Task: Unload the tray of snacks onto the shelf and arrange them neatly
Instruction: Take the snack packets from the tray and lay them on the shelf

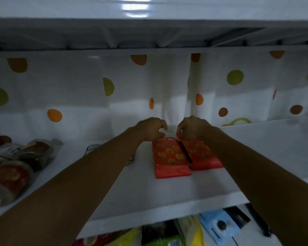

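Note:
Two red snack packets with a yellow pattern lie flat side by side on the white shelf (pixel 149 190), long sides touching. My left hand (pixel 150 128) sits at the far end of the left packet (pixel 169 157), fingers curled over its top edge. My right hand (pixel 192 127) pinches the far end of the right packet (pixel 201 154). Both forearms reach in from the near edge, and the right arm hides part of the right packet.
Several round lidded containers and jars (pixel 16 166) crowd the shelf's left end. A spotted white curtain (pixel 114 86) hangs behind. An upper shelf (pixel 149 29) sits close overhead. Below the front edge, more snack bags (pixel 167 235) and a blue package (pixel 219 226) show.

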